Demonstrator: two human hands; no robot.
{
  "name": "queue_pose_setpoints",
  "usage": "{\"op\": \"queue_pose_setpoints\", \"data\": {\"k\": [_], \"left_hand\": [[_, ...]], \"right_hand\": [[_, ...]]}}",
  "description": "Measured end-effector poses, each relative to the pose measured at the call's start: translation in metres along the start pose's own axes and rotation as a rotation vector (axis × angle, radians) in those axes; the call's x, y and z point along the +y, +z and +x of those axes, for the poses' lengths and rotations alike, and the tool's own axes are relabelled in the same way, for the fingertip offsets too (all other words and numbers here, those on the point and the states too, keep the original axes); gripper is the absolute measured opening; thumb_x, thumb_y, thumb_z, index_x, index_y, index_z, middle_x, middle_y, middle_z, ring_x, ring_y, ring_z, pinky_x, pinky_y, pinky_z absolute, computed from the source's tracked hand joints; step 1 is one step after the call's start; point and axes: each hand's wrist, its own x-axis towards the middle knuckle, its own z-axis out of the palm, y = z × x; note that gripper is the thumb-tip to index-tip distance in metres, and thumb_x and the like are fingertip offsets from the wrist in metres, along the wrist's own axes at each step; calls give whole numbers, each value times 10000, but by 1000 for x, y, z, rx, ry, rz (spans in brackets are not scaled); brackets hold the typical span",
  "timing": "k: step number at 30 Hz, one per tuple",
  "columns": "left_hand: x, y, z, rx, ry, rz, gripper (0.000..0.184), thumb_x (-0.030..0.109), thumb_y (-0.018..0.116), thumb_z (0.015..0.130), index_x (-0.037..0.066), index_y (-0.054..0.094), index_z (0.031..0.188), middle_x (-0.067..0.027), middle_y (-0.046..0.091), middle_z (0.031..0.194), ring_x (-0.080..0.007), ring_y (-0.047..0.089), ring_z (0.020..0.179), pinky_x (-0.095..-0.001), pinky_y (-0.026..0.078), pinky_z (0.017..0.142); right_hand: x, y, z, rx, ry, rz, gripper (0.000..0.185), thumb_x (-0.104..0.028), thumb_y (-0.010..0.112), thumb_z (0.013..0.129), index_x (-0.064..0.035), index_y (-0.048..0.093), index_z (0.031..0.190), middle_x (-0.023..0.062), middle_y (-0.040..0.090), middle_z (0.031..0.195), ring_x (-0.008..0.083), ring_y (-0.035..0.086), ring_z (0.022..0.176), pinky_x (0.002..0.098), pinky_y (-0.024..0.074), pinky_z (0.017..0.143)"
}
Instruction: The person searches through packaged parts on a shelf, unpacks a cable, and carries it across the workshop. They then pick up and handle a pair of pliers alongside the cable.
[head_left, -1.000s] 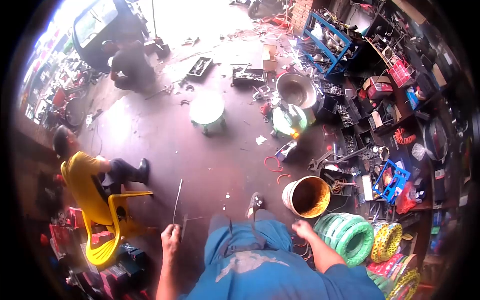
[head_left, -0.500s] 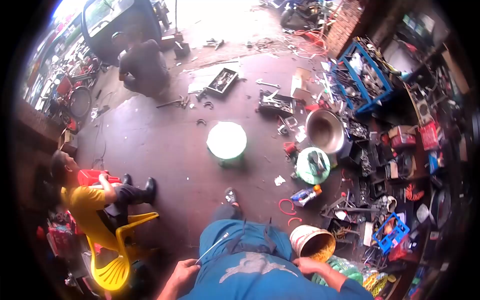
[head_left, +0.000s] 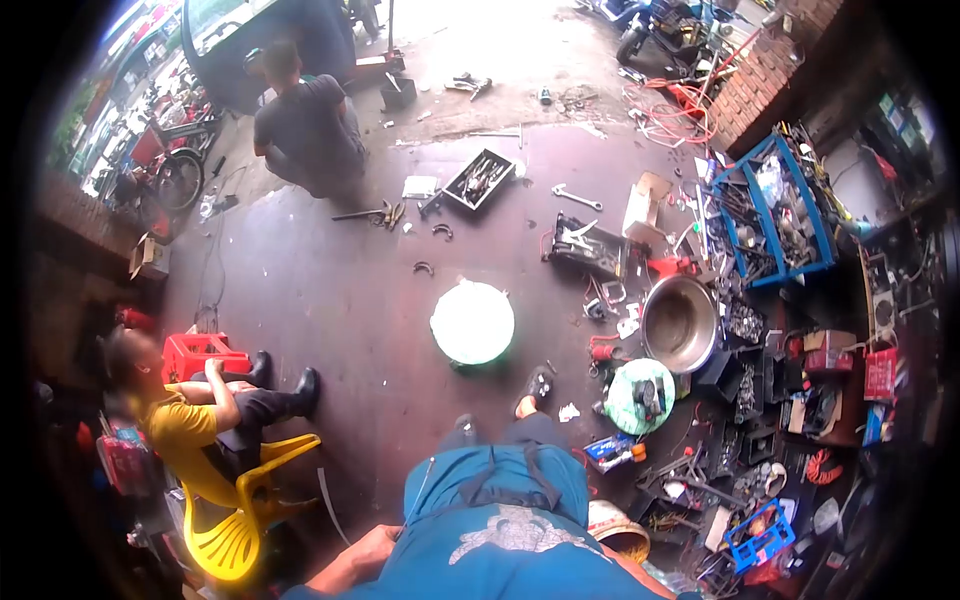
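Low in the view, my left hand [head_left: 372, 548] is closed around a thin metal rod [head_left: 421, 488], held beside my blue shirt and pointing up and forward. The rod's exact kind is too small to make out. Only my right forearm [head_left: 638, 572] shows; the hand is hidden behind the shirt. Near that arm stands a pail [head_left: 612, 522], partly covered by my body. Ahead of my feet is a round stool [head_left: 473, 322] with an overexposed white top. To its right, a pale green stool [head_left: 625, 410] carries dark parts.
At left a seated person [head_left: 180, 415] in yellow is beside a yellow chair [head_left: 222, 540] and red stool [head_left: 190, 350]. Another person [head_left: 310, 135] crouches ahead. A tool tray [head_left: 479, 181], long wrench [head_left: 577, 197], metal basin [head_left: 680, 325] and blue rack [head_left: 763, 205] lie ahead and right.
My view has shifted, and the stools and tools appear lower and farther right. One foot has stepped forward on the right. My right hand has gone from sight; the left still holds the rod.
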Motion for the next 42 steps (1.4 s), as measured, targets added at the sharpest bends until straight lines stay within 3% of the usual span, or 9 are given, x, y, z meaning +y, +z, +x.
{"op": "queue_pose_setpoints", "data": {"k": [11, 20, 27, 30, 32, 34, 35, 37, 42], "left_hand": [[57, 50, 14, 161, -68, -470, 357, 228, 731, 858, -20, 678, 1109, -38, 697, 960, -106, 613, 822, -286, 503, 740], [110, -24, 13, 25, -244, -627, 231, 156, 685, 882, -12, 704, 1039, -18, 698, 911, -100, 604, 774, -286, 497, 741], [83, -194, 57, -120, -284, -388, 217, 145, 667, 878, -26, 707, 1006, -51, 703, 907, -125, 619, 809, -313, 502, 760], [174, -290, 26, -231, -398, -236, 261, 171, 672, 851, -20, 701, 1027, -93, 702, 953, -153, 635, 870, -324, 503, 771], [209, -365, 16, -357, -190, -96, 302, 197, 691, 831, 9, 697, 1067, -74, 702, 946, -149, 640, 861, -323, 503, 776], [227, -406, 16, -255, -291, -139, 307, 210, 705, 829, 19, 699, 1070, -64, 703, 912, -144, 640, 852, -321, 501, 776], [230, -434, 25, -184, -312, -90, 293, 220, 716, 821, 29, 708, 1043, -61, 712, 906, -140, 641, 851, -314, 501, 787], [235, -493, 50, 18, -270, -2, 273, 230, 724, 815, 32, 717, 1003, -52, 713, 880, -133, 636, 832, -309, 498, 777], [264, -602, 203, 537, -26, -70, 223, 221, 653, 873, 4, 629, 829, -8, 565, 679, -114, 497, 653, -322, 422, 598]], "right_hand": [[-89, -151, 41, -436, -46, -251, 292, -164, 560, 830, 15, 655, 1040, 173, 690, 960, 262, 660, 856, 397, 525, 740], [-212, -192, 79, -630, 48, -335, 307, -127, 554, 809, 9, 650, 1066, 156, 690, 958, 238, 657, 869, 377, 532, 747], [-381, -197, 136, -745, 188, -369, 326, -98, 550, 793, 4, 647, 1086, 143, 690, 956, 219, 654, 879, 361, 537, 752], [-492, -189, 158, -787, 291, -383, 336, -86, 548, 786, 2, 646, 1095, 137, 689, 956, 211, 653, 884, 355, 539, 754], [-552, -184, 169, -804, 400, -453, 341, -79, 557, 759, 1, 651, 1077, 135, 685, 931, 220, 658, 864, 351, 535, 743], [-448, -194, 207, -1112, -11, -313, 319, -91, 546, 789, 13, 646, 1073, 132, 691, 989, 201, 648, 837, 341, 520, 725], [-486, -198, 204, -1106, -47, -380, 326, -97, 549, 796, 15, 641, 1087, 134, 690, 1008, 201, 644, 835, 340, 519, 726], [-584, -210, 189, -959, 306, -306, 341, -183, 585, 865, 13, 626, 1140, 136, 677, 1064, 215, 632, 908, 347, 503, 805], [-605, -287, 330, -906, 342, -402, 459, -418, 631, 922, -58, 648, 1208, 80, 643, 1215, 178, 574, 1143, 333, 417, 1017]]}}
